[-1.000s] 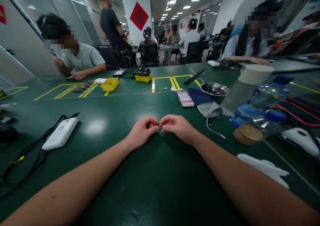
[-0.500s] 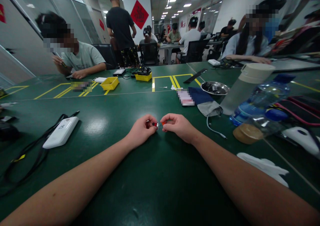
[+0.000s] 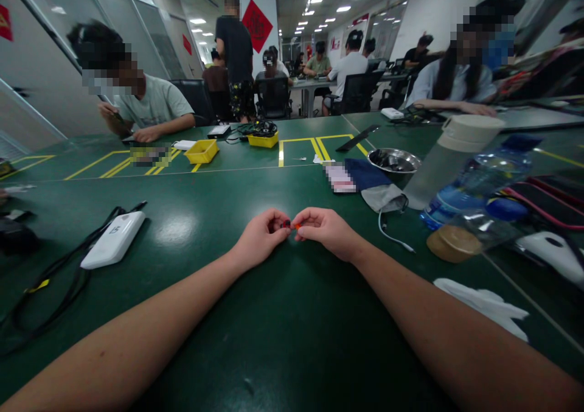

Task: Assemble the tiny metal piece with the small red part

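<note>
Above the green table my left hand [image 3: 263, 235] pinches a small red and black piece [image 3: 286, 224] between thumb and fingers. My right hand [image 3: 326, 232] pinches a small orange piece [image 3: 297, 226] in the same way. The two pieces meet, or nearly meet, between my fingertips; I cannot tell whether they are joined. Both are too small to name, and my fingers cover much of them.
To the left lie a white power bank [image 3: 114, 240] and black cables. On the right stand a pale tumbler [image 3: 438, 168], a blue-capped water bottle [image 3: 479, 178] and a metal bowl [image 3: 394, 160]. Yellow trays [image 3: 202, 152] sit further back. Other people sit around the table.
My hands have come closer together, bringing the red and black piece up to the orange one. In the background a standing person has shifted to the right.
</note>
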`<state>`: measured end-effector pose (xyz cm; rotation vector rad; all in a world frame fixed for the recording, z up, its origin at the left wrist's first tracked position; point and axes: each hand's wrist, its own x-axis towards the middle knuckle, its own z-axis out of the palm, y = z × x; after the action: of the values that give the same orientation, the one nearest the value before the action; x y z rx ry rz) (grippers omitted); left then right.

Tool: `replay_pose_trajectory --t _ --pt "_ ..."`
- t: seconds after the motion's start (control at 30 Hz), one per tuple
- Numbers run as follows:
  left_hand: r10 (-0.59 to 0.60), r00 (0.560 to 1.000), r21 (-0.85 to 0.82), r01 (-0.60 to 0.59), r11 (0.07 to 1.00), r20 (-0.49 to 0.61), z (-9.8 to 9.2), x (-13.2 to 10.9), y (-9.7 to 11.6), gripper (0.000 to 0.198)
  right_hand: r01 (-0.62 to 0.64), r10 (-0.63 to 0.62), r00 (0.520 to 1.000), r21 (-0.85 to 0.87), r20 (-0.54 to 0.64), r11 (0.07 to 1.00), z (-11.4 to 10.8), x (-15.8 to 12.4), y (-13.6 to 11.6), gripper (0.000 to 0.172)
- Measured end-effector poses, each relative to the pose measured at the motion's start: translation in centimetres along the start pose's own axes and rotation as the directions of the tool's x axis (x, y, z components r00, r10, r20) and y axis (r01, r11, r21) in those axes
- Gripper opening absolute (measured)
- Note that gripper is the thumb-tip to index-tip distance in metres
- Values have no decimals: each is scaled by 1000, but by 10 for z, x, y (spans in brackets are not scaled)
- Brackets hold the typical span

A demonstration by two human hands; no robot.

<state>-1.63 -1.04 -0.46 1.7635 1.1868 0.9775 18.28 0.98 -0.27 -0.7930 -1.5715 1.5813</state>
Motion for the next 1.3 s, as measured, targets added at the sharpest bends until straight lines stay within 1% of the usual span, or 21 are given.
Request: replay_pose_trajectory --t 0.17,0.3,0.43,0.67,0.77,0.83,0.93,1.0,1.07,1.17,1.3 --pt "-10 999 -28 9 1000 -33 -1 -1 -1 20 -3 3 1000 10 -2 1000 1 0 0 17" --pt "1 999 3 -1 1000 -43 -1 -2 0 21 -14 14 1000 -12 -14 1000 1 0 -1 18" --pt "-2 998 38 4 999 -64 -2 -1 1 21 9 -9 1000 -9 -24 1000 0 -1 -1 18" --pt "-7 998 -39 5 999 -70 0 0 -1 18 13 -13 999 6 -46 1000 0 -1 -1 18" --pt "-42 997 -86 37 996 -62 1 0 1 18 12 -11 999 19 -50 1000 0 0 0 18" --pt "-61 997 -124 54 991 -46 1 0 4 24 8 -7 999 23 -46 1000 0 0 0 18" --pt "-73 997 -133 75 988 16 1 -1 7 32 7 -5 999 35 -45 999 1 0 -1 17" --pt "-79 994 -104 86 991 69 1 -1 8 28 11 -9 999 49 -53 999 1 0 -2 17" --pt "-83 992 -89 92 992 96 1 -1 8 23 22 -18 998 56 -58 998 0 -1 -2 18" --pt "-76 993 -83 83 993 88 1 -1 7 22 34 -32 998 39 -55 999 -1 0 0 20" --pt "-66 996 -6 66 998 56 -1 0 6 20 20 -20 998 -2 -67 1000 -2 2 4 21"
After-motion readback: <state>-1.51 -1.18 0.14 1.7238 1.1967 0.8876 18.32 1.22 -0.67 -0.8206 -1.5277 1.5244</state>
